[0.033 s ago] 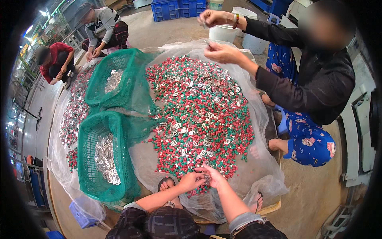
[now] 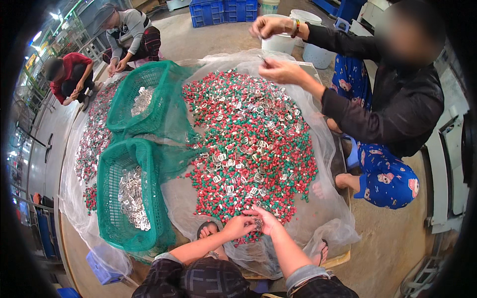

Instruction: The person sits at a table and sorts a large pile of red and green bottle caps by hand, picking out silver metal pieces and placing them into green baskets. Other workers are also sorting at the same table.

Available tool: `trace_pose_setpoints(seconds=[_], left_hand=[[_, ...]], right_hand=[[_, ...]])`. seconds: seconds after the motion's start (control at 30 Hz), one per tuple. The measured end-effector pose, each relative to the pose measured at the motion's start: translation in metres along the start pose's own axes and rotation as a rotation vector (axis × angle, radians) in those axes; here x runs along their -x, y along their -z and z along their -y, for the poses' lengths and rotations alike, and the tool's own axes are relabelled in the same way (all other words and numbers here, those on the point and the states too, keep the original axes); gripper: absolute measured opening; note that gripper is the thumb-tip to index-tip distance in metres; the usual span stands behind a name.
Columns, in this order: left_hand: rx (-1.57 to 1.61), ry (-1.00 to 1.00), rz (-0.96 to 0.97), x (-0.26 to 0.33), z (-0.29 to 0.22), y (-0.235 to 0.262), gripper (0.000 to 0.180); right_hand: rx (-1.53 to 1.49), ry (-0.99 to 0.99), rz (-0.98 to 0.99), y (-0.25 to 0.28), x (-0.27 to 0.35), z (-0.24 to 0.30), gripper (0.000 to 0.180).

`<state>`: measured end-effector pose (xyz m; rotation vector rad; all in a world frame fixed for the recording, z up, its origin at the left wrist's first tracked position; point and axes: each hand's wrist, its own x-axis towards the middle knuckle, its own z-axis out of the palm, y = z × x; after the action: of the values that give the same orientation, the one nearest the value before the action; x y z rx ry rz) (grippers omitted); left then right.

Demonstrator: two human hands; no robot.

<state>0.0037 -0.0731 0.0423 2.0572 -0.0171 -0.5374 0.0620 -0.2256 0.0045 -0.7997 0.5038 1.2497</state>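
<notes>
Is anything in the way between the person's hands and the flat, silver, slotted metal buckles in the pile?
Nothing visible stands between the bare left hand or bare right hand and the nearest flat, silver, slotted metal buckles: they lie uncovered beyond the hands, atop small, rounded red and green pellets.

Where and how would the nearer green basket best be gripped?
Take the nearer green basket by its rim at both short ends, probably from above: it is long and open-topped, with its rim above the slotted pieces inside.
</notes>
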Motion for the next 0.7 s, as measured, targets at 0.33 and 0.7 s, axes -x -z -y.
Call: trace_pose_setpoints(seconds=[0.33,0.7], left_hand=[[-0.042,-0.007,0.060,-0.011,0.007,0.003,0.019],[-0.046,-0.032,-0.001,-0.009,0.015,-0.004,0.021]], right_hand=[[0.004,-0.008,-0.029,-0.003,-0.002,0.006,0.049],[0.035,0.030,-0.017,0.007,-0.008,0.001,0.045]])
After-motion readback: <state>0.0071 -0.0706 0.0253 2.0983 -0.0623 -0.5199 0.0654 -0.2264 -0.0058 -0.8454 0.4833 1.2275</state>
